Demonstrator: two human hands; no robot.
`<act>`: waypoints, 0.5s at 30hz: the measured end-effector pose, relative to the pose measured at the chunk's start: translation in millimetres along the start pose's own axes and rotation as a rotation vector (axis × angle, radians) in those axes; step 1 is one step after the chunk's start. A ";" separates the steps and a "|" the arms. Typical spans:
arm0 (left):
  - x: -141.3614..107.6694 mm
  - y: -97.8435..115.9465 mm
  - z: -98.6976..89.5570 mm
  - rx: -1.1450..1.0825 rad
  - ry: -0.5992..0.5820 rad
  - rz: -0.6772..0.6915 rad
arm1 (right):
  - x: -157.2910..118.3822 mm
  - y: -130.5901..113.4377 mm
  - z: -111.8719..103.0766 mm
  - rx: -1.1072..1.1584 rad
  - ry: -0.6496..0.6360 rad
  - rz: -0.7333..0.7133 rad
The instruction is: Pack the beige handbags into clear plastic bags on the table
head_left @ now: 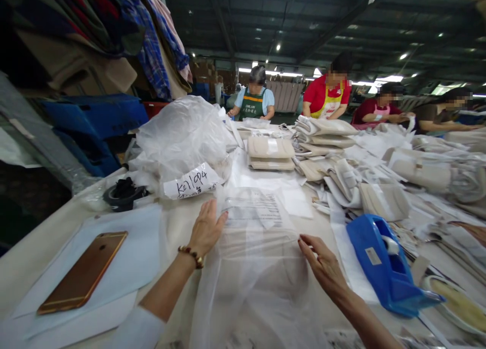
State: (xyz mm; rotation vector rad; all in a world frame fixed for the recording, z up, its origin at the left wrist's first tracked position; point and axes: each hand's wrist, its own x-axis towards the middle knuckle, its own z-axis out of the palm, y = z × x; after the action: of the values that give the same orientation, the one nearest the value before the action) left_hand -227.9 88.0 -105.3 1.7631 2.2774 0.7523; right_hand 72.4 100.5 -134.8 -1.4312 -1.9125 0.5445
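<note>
A translucent plastic bag (261,283) lies flat in front of me, with a beige folded piece showing dimly inside. Printed text (254,209) runs across its far end. My left hand (207,227), a beaded bracelet at the wrist, rests at the bag's upper left edge with its fingers stretched out. On the opposite side, my right hand (321,260) pinches the bag's edge between thumb and fingertips. Just beyond the bag sits a stack of folded beige pieces (271,149) with white bands.
At left are a phone (83,273) on white paper, a black tape-like roll (124,193) and a big clear plastic bundle (186,136) with a handwritten label. A blue tape dispenser (383,263) stands right, near heaped beige pieces (383,199). Several people work across the table.
</note>
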 end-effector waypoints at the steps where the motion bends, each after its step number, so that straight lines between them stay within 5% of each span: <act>1: 10.1 5.5 6.5 0.025 -0.029 0.028 | -3.2 -0.3 3.2 0.028 0.017 -0.003; 7: 26.3 22.8 33.5 0.155 -0.106 0.141 | -14.8 4.0 21.5 -0.025 0.116 -0.111; 15: 25.7 25.2 25.3 0.194 -0.108 0.261 | -15.5 2.5 18.6 -0.026 0.050 -0.102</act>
State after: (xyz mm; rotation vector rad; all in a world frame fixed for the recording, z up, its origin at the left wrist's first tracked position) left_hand -203.0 123.9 -110.5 2.1616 2.1380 0.4721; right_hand 63.1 87.8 -153.4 -1.3427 -1.9470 0.4335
